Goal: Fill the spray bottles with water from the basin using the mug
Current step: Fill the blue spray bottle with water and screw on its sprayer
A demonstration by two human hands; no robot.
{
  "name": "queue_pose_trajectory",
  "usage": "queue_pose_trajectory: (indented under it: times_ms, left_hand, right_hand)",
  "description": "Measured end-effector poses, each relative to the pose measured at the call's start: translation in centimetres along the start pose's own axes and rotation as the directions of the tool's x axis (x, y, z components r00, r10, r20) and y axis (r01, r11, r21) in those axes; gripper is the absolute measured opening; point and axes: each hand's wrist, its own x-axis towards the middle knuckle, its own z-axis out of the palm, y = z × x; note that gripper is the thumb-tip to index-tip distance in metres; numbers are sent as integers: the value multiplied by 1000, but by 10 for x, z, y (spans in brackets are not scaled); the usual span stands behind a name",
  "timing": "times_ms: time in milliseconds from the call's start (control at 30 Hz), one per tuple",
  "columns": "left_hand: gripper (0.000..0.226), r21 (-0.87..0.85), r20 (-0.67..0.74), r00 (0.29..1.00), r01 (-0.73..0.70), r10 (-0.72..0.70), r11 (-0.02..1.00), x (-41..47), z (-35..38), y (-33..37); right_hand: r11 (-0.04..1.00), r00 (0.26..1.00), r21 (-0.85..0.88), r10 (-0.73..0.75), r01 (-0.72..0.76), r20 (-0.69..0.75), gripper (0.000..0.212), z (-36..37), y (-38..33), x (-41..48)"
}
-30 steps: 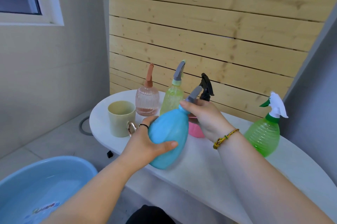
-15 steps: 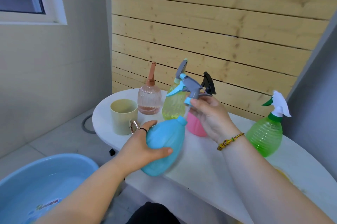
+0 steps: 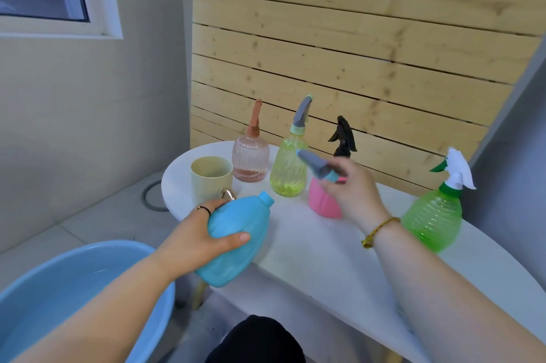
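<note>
My left hand (image 3: 204,237) grips the blue spray bottle (image 3: 236,244), which is tilted at the table's front edge with its neck open. In my right hand (image 3: 350,189) is that bottle's grey and blue spray head (image 3: 317,166), held above the table in front of the pink bottle (image 3: 322,200). The cream mug (image 3: 211,179) stands just behind my left hand. At the lower left sits the blue basin (image 3: 71,297) with water in it.
On the white table (image 3: 310,250) stand a peach bottle (image 3: 250,160), a yellow-green bottle (image 3: 289,170), the pink one with a black head and a green bottle (image 3: 434,217) at the right. Wooden slats rise behind. The floor at the left has a round drain.
My right hand took the spray head off the blue bottle and carried it right and down. My left hand lowered the open bottle slightly.
</note>
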Motion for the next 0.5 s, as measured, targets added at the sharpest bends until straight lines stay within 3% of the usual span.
queue_pose_trajectory:
  times_ms: [100,200,500]
  left_hand:
    - [73,0,-14,999,31,-31,1000,-5,-10,-3]
    - [87,42,-9,997,77,-76,996,-10,-20,-11]
    - [83,35,-87,990,114,-110,993,-22,-49,-21]
  right_hand:
    - [961,988,-273,9,33,153,29,29,22,-15]
    - [891,976,-444,4,96,219,28,47,39,-28]
    - [823,933,-546,62,153,354,35,62,50,-39]
